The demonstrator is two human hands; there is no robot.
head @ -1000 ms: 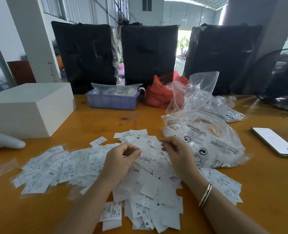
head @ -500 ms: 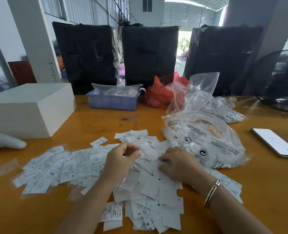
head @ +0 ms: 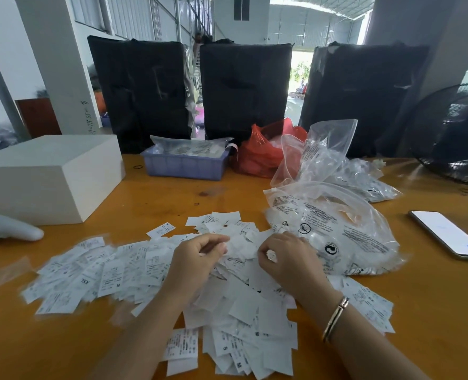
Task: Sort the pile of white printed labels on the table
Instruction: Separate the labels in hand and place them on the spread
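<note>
On the orange wooden table (head: 433, 311), the left hand (head: 197, 259) and the right hand (head: 287, 256) each pinched a label above the scattered pile of white printed paper labels (head: 227, 303). A careless sweep could mix the left fanned labels again.

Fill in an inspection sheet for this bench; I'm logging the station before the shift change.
Surface: wooden table, orange-brown.
Job's things: pile of white labels, spread loose across the front.
Clutter: white box, blue tray, red bag, clear plastic bags, phone, white controller.
Grippers: left hand and right hand each hold a label in a pinch grip.
Cables: nothing seen.
Surroundings: three black wrapped bundles, fan, open hall.
</note>
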